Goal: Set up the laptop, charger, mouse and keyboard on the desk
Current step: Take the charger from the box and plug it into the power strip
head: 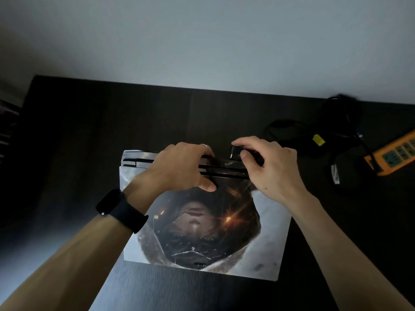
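My left hand [182,168] grips laptop [202,248] rear edge; right hand [272,169] pinches charger plug [234,151] there. Align squarely, push gently.

Both forearms reach in from the near side of the laptop [265,254] and converge on its far edge. The left hand [179,167] grips that edge near the middle, fingers curled over the back and thumb pressed flat on the lid. A ring [204,147] sits on one finger, and a black watch [121,209] wraps the left wrist. The right hand [274,171] is just right of the left, over the same far edge. It pinches a plug [234,152] between thumb and forefinger, with the other fingers loosely curled. The hands are close together but apart.
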### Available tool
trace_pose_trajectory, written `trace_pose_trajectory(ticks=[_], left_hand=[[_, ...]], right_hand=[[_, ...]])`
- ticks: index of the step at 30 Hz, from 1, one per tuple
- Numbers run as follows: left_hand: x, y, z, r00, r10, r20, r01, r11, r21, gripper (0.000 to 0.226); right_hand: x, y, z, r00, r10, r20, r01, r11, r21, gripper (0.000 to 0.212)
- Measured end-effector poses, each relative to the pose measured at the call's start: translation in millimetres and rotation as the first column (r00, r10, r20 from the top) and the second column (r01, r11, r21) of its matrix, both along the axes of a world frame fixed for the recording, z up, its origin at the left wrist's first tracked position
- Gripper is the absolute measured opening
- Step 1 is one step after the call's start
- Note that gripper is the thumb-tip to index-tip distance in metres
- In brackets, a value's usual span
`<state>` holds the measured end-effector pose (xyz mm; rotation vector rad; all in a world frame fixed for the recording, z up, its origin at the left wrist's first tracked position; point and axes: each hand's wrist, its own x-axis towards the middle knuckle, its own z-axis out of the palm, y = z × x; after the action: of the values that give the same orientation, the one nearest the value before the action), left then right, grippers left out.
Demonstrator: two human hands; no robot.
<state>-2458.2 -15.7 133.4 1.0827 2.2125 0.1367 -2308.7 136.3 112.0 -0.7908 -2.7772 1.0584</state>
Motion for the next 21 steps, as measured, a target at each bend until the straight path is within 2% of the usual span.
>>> trace_pose_trajectory(ticks=[9,21], left_hand=[[11,-9,14,0.998,0.035,-0.050,-0.032,0.998,0.046,0.063],[13,-4,17,0.999,0.016,-0.050,-0.014,0.999,0.046,0.065]], right_hand=[[15,-1,5,0.990,0.042,-0.138,-0.042,0.999,0.003,0.029],[18,0,5,0.992,0.076,-0.103,-0.072,0.997,0.041,0.031]])
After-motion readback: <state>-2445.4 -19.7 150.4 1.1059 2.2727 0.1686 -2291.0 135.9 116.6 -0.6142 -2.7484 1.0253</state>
